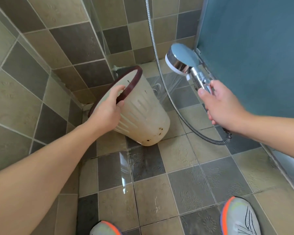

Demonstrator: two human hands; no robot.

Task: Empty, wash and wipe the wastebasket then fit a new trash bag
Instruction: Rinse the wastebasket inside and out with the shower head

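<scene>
Wastebasket tipped on the shower floor, shower head aimed toward it.

The left hand [109, 107] has its grip curled over the dark red rim [131, 85] of the cream wastebasket [143, 119], fingers inside and thumb outside, holding it tilted with its bottom edge on the wet tiled floor [176, 184] near the wall corner. The right hand [222, 106] grips the chrome handle of the shower head [182, 58], whose hose [176, 112] loops down beside the basket. Water seems to be spraying, though faintly. Dark specks mark the basket's base.
</scene>
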